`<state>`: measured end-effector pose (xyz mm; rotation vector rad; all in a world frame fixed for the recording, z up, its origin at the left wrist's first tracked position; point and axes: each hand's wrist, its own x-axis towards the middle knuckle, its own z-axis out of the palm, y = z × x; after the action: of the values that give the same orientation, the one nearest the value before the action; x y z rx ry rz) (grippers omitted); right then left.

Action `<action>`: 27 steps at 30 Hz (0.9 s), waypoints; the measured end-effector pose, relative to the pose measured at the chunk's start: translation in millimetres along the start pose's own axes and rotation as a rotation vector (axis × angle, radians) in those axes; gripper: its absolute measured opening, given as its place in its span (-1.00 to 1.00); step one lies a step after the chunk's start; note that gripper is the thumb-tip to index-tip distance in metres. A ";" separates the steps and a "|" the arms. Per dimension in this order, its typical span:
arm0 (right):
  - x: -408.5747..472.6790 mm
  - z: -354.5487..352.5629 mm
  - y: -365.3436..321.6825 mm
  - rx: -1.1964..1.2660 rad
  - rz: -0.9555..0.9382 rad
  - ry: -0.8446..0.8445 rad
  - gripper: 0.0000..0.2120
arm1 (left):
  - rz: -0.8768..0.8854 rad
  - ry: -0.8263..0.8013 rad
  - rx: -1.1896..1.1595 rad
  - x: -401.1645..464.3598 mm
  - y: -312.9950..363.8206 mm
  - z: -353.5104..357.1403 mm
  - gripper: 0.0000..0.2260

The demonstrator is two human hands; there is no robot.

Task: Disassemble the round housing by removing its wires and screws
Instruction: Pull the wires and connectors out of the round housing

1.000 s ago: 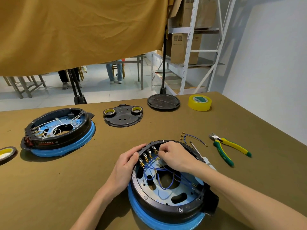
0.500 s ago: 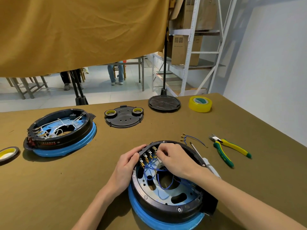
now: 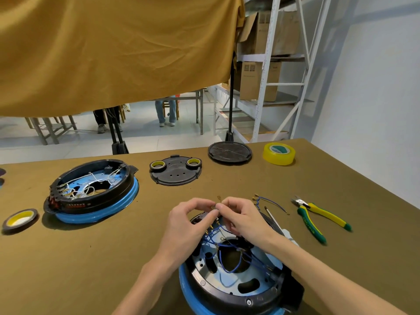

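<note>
Above the round housing [image 3: 229, 280], left hand [image 3: 188, 226] and right hand [image 3: 245, 220] together pinch a wire terminal [image 3: 218, 198].

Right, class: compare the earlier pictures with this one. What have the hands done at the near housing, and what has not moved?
Both hands have lifted off the terminal row. The left hand, which steadied the housing rim, has let go and joined the right hand; together they pinch a brass-tipped wire end raised above the rim. The blue wires trail below. The second housing, pliers, loose wire and tape lie as before.
</note>
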<state>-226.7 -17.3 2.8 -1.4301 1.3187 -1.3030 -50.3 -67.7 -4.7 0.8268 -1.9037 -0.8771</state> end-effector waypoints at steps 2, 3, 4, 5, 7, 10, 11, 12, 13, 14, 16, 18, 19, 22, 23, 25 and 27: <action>-0.5 -1.7 -1.0 0.043 0.010 -0.017 -0.76 | -0.001 0.016 -0.061 3.2 2.9 1.4 -0.93; 0.1 -2.7 -0.9 0.065 0.018 -0.019 -0.75 | -0.007 0.003 -0.079 4.5 3.2 0.8 -0.94; 0.9 -3.7 -0.6 0.085 0.026 -0.019 -0.75 | -0.019 -0.020 -0.082 5.9 3.3 -0.3 -0.93; 1.9 -4.6 -0.1 0.097 0.028 -0.017 -0.77 | -0.035 -0.047 -0.073 6.8 3.5 -1.5 -0.91; 3.2 -5.5 0.8 0.091 0.004 -0.012 -0.83 | -0.061 -0.091 -0.052 7.6 4.1 -2.7 -0.90; 2.4 -5.7 1.2 0.076 -0.034 -0.006 -0.85 | -0.092 -0.096 -0.048 8.1 4.3 -2.9 -0.90; 1.8 -5.8 1.2 0.077 -0.033 -0.009 -0.85 | -0.106 -0.097 -0.040 8.4 4.2 -3.0 -0.90; 1.2 -6.0 1.4 0.073 -0.027 -0.016 -0.85 | -0.121 -0.102 -0.029 8.8 4.2 -3.5 -0.91; 0.7 -5.8 1.7 0.064 -0.020 -0.025 -0.85 | -0.134 -0.111 -0.018 9.3 4.6 -4.5 -0.91; 0.1 -5.4 1.9 0.051 -0.013 -0.031 -0.85 | -0.143 -0.123 -0.011 10.4 4.8 -5.9 -0.91; -0.4 -4.4 2.3 0.021 -0.001 -0.040 -0.84 | -0.147 -0.148 -0.001 13.0 5.5 -9.3 -0.91; -0.3 -4.0 2.7 0.002 0.011 -0.049 -0.85 | -0.150 -0.182 0.003 15.4 6.1 -12.5 -0.90; -0.5 -4.3 2.9 0.010 0.018 -0.052 -0.85 | -0.153 -0.199 -0.002 16.1 6.2 -13.3 -0.90; -0.2 -6.4 2.9 0.136 0.050 -0.057 -0.85 | -0.107 -0.185 0.008 12.0 4.0 -11.3 -0.82; 0.3 -7.0 2.4 0.180 0.069 -0.060 -0.85 | -0.070 -0.175 0.035 9.4 2.9 -9.3 -0.73; 1.2 -8.2 1.5 0.228 0.113 -0.067 -0.84 | 0.024 -0.135 0.094 5.9 2.6 -4.1 -0.60; 1.5 -8.7 0.6 0.274 0.148 -0.083 -0.83 | 0.114 -0.070 0.112 6.0 2.7 -0.7 -0.61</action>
<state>-235.5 -18.1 4.0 -1.1626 1.1210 -1.2578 -52.7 -71.3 0.3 0.7534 -2.0550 -0.7445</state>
